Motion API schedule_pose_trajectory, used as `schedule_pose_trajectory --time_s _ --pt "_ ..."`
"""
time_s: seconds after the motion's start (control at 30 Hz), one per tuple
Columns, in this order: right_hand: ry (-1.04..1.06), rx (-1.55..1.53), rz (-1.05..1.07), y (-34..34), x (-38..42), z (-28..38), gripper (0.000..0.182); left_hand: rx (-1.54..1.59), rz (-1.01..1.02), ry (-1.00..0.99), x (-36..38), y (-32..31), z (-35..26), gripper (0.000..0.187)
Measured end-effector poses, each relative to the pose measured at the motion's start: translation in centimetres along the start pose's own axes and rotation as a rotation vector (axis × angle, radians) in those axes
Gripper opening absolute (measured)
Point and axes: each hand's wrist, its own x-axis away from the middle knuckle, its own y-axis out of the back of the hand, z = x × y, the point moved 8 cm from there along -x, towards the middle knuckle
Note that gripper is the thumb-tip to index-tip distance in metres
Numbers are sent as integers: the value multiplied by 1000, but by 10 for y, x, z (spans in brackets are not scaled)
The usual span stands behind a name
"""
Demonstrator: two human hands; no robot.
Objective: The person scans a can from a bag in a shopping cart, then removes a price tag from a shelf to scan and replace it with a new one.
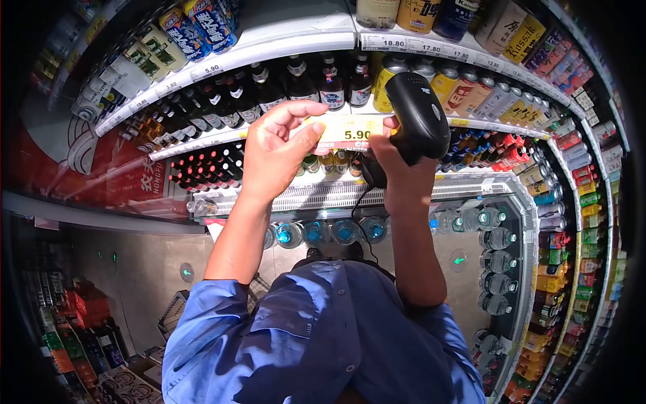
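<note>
A yellow and white price tag (344, 132) reading 5.90 is held up in front of the bottle shelves. At its left end is my left hand (279, 143), thumb on the tag's edge and the other fingers curled, the index finger raised above it. My right hand (406, 178) is wrapped round the handle of a black barcode scanner (418, 111), with fingertips against the tag's right end. The scanner's head points up toward the shelf; a thin black cable (356, 205) hangs below it. Behind the tag stand dark beer bottles (331, 87) with labels, partly hidden.
Shelf price strips (431, 47) run along the edges above. Yellow cans (444, 84) stand at right. Large water bottles (316, 232) line the base of the shelving near my feet. A curved shelf of coloured drinks (558, 249) wraps the right side. A wire cart (173, 313) is at lower left.
</note>
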Motion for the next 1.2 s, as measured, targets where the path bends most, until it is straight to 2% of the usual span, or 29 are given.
schedule_pose_trajectory --time_s 0.07,0.5,1.2 --pt "-42 -36 -31 3 0 2 27 -18 4 9 0 0 -2 23" --pt "-5 -124 79 -2 -14 7 32 -66 -9 -42 -1 1 -8 26" --pt "-21 -73 78 -6 -17 13 43 -66 -41 -65 -3 0 -15 28"
